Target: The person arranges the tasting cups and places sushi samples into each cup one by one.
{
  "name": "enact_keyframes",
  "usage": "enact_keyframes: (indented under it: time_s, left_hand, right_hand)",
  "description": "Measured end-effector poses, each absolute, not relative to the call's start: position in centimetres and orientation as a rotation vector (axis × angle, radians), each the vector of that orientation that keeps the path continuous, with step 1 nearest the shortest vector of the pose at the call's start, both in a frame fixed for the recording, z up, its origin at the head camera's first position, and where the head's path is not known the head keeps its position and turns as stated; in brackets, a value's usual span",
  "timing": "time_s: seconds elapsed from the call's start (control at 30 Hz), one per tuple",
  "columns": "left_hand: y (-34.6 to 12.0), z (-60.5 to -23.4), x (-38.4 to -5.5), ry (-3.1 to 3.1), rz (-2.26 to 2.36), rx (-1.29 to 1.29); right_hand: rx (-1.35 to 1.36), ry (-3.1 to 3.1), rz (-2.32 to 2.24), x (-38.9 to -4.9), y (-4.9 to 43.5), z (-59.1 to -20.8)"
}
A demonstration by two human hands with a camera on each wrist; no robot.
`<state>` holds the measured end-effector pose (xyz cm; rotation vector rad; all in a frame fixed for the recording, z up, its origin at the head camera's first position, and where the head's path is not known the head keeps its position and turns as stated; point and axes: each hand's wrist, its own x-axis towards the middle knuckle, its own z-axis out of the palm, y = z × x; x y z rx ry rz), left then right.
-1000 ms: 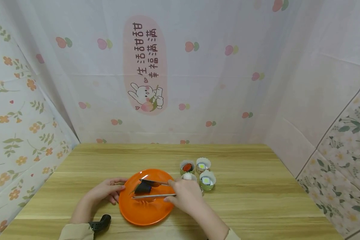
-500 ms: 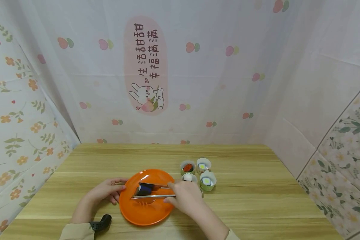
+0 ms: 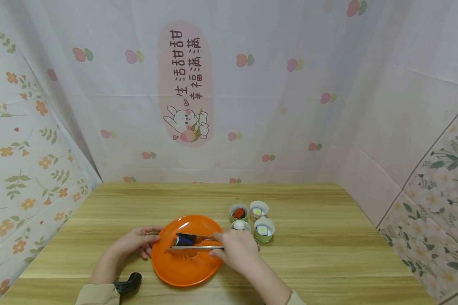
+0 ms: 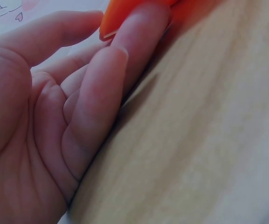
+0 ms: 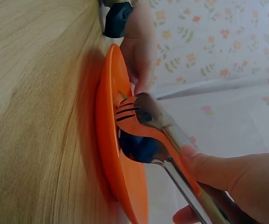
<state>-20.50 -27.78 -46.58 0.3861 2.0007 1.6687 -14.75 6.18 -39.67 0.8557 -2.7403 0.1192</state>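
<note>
My left hand (image 3: 135, 242) grips the left rim of an orange plate (image 3: 187, 273); in the left wrist view its thumb lies over the rim (image 4: 113, 23) and other fingers reach beneath. My right hand (image 3: 239, 250) holds metal serving tongs (image 3: 204, 247), whose ends in the right wrist view are a slotted, fork-like head (image 5: 139, 123) and a spoon-like one. Between these ends, over the plate, is a dark sushi roll (image 3: 184, 241) with a pale end. The tongs partly hide it, and whether it is lifted off the plate I cannot tell.
Several small paper cups stand right of the plate, one with a red-topped piece (image 3: 238, 212) and others with white-and-yellow pieces (image 3: 261, 230). One behind my right hand is partly covered. A black device (image 3: 129, 283) sits at my left wrist. Patterned curtains (image 3: 282, 106) surround the wooden table (image 3: 328, 245).
The tongs' arms have drawn closer together around the sushi roll, the near one shifting slightly away from me. The roll has turned a little, its pale end now showing. My left hand stays put.
</note>
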Motion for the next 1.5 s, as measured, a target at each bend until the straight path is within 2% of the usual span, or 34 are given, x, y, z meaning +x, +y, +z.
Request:
enact_keyframes:
  time_s: [1.5]
  left_hand:
    - [-27.67, -46.64, -20.42, 1.992, 1.687, 0.374]
  right_hand:
    - [0.854, -2.731, 0.189, -14.61, 7.09, -39.37]
